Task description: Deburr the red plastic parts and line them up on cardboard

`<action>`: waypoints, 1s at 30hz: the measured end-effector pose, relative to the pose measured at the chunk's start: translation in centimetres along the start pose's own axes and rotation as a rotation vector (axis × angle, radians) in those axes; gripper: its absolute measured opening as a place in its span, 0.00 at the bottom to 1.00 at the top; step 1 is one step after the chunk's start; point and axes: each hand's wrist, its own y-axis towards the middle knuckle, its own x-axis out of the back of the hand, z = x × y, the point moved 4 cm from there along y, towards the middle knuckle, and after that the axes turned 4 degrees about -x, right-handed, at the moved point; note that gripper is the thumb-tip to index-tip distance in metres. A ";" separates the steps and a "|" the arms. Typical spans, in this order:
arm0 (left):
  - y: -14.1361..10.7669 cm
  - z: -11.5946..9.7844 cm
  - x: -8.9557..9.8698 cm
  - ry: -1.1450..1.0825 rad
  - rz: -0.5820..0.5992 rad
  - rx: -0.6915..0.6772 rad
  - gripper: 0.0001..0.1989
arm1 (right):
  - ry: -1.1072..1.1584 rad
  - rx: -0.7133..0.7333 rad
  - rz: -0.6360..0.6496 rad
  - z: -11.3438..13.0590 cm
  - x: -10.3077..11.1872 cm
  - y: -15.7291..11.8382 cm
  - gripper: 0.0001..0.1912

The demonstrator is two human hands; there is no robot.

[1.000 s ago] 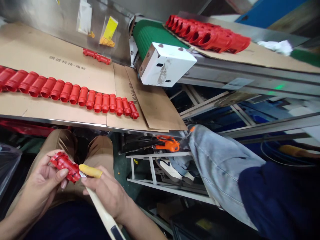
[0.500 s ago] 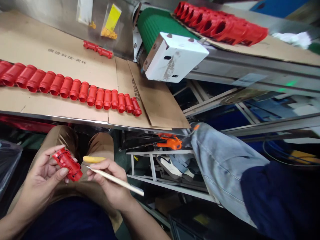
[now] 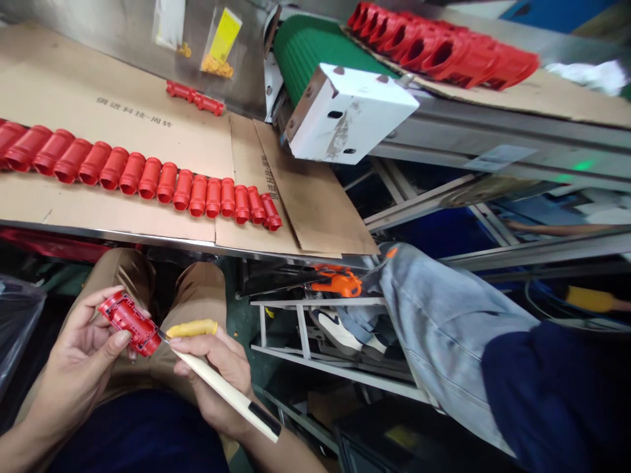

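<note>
A red plastic part [image 3: 132,322] is held in my left hand [image 3: 91,348], thumb on its near side and fingers behind it. My right hand [image 3: 217,368] grips a knife [image 3: 227,393] with a pale handle and a dark end. Its thin blade points at the right end of the red part; whether it touches cannot be made out. A yellow cover [image 3: 192,328] sits on one finger of my right hand. Beyond my knees, a long row of red cylindrical parts [image 3: 148,179] lies on the cardboard [image 3: 118,213].
Two red parts [image 3: 194,98] lie farther back on the cardboard, near bags with yellow pieces [image 3: 217,66]. A green conveyor [image 3: 310,52] with a white bracket [image 3: 350,115] stands beyond. More red parts [image 3: 438,49] lie at its side. A seated person's leg [image 3: 444,328] is at right.
My right hand has turned the knife, so its handle slopes more steeply down and its blade is now at the red part's end. The red part has rotated slightly in my left hand.
</note>
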 end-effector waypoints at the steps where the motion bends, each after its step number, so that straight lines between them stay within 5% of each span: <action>1: 0.0 0.1 0.1 0.005 -0.003 -0.010 0.34 | 0.002 -0.009 -0.007 -0.1 0.0 -0.1 0.08; 10: -0.1 0.9 1.1 0.065 0.031 -0.048 0.35 | -0.004 -0.014 -0.027 -0.1 -0.3 -0.5 0.08; 16: -0.2 0.7 0.9 0.081 -0.014 -0.042 0.38 | 0.190 -0.212 0.053 -1.7 -0.9 -1.1 0.12; 22: 0.2 0.2 -0.6 -0.005 0.037 0.075 0.26 | -0.302 0.319 0.189 -0.1 -0.9 -1.0 0.20; 24: 0.1 0.5 -0.7 -0.012 0.056 0.102 0.24 | -0.338 0.337 0.167 0.0 -0.9 -0.9 0.20; 26: -0.1 0.8 -0.5 -0.017 0.062 0.108 0.26 | -0.209 0.204 0.114 -0.4 -0.8 -0.8 0.15; 30: -0.8 0.7 -0.4 0.028 0.049 0.096 0.32 | 0.391 -0.326 -0.001 -2.8 -1.4 -0.4 0.08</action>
